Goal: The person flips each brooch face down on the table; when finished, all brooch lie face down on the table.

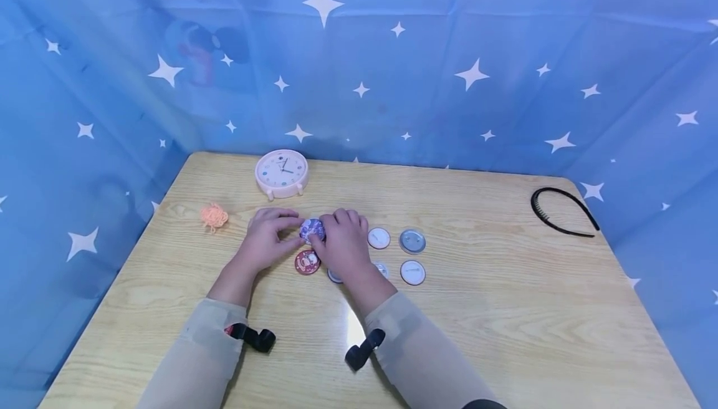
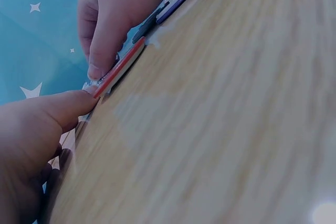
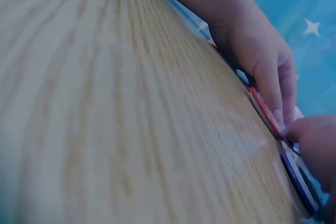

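Note:
In the head view a round purple badge (image 1: 312, 229) with a printed picture faces up between the two hands. My left hand (image 1: 268, 239) holds it at its left edge with thumb and index finger. From the other side my right hand (image 1: 344, 244) pinches it, the thumb at the near edge. Just below lies a red button badge (image 1: 307, 262), picture side up. Its red rim (image 2: 121, 70) shows edge-on in the left wrist view, close to both thumbs. Under the right wrist, a badge (image 1: 335, 277) is partly covered.
Right of the hands lie several back-up badges, among them a white one (image 1: 379, 238), a silver one (image 1: 412, 241) and another white one (image 1: 412, 272). A pink clock (image 1: 282, 173) sits behind, peach yarn (image 1: 214, 216) to the left, a black headband (image 1: 563, 212) far right.

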Available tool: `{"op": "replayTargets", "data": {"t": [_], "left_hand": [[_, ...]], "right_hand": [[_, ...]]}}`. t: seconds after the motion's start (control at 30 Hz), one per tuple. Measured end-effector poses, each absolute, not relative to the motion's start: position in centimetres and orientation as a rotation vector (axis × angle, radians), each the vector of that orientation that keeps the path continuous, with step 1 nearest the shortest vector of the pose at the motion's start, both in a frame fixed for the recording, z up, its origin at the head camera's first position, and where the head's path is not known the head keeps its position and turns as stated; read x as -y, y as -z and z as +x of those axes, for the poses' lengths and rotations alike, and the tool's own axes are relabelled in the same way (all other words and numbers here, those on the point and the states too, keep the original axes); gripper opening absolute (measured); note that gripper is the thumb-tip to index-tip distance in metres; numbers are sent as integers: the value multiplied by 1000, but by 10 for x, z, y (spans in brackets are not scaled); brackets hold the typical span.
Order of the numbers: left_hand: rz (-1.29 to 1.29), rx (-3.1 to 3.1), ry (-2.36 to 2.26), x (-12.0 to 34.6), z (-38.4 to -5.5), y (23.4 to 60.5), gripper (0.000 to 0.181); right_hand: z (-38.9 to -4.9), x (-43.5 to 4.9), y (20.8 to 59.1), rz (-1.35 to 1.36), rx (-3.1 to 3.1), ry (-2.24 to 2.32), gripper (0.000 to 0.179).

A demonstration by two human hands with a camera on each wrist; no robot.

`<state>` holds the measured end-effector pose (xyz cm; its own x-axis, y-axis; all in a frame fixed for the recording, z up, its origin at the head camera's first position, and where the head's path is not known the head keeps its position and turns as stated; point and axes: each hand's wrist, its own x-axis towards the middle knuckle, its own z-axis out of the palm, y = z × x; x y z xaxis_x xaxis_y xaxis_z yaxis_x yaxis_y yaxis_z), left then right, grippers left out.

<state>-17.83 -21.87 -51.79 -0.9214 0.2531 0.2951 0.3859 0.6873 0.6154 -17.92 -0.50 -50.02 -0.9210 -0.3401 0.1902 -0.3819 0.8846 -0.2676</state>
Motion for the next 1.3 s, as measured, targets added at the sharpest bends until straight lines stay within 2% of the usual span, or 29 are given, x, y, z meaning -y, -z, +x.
{"op": "replayTargets", "data": {"t": [0.33,0.63,1.3], "left_hand": [[-486,2658,1149,215,-179,518,53],[-431,2639,1182,213,-178,516,20],[-322,2577,1288,211,-173,513,11]], "right_hand": [[-181,4,501,569,2869,-553,39],[-181,5,503,542,2819,-674,32],[-179,6,504,537,2736,-795,21]]}}
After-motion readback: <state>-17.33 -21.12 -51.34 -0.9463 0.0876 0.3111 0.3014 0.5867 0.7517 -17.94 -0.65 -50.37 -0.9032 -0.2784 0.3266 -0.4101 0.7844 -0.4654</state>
